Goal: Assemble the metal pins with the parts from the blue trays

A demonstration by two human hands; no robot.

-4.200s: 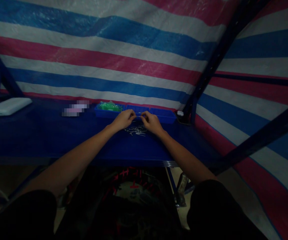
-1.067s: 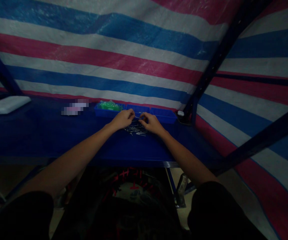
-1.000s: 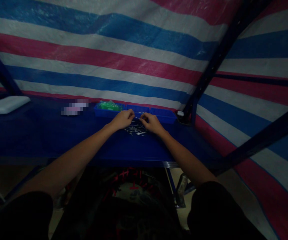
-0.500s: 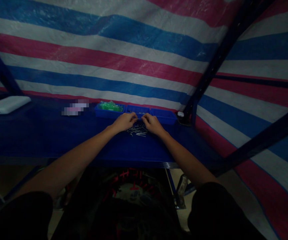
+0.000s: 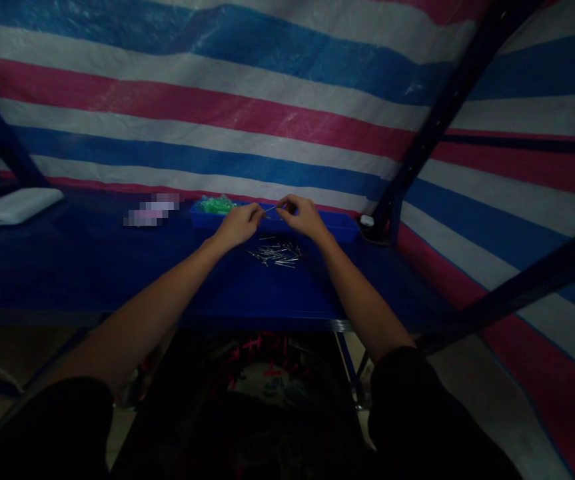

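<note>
My left hand [image 5: 240, 224] and my right hand [image 5: 303, 217] are raised over the table, close together. Between their pinched fingertips runs a thin, shiny metal pin [image 5: 270, 209], one end in each hand. Its exact kind is too small to make out. Below the hands, a loose pile of similar slim metal pins [image 5: 277, 254] lies on the blue table. Just behind stands a row of blue bins, and my hands partly cover the middle one. The left bin [image 5: 202, 219] holds green pieces in clear plastic [image 5: 217, 204]; the right bin [image 5: 342, 225] is partly visible.
A white flat device [image 5: 17, 205] sits at the table's left end, with a blurred pinkish item [image 5: 151, 211] nearer the bins. At right, a small white case [image 5: 366, 220] rests on a dark flat object beside a blue frame post [image 5: 417, 147]. Striped sheeting [image 5: 217, 100] hangs behind.
Both hands have lifted up and away from the pile, uncovering more of it. The pin between them is now tilted and easier to see. The view has shifted slightly.
</note>
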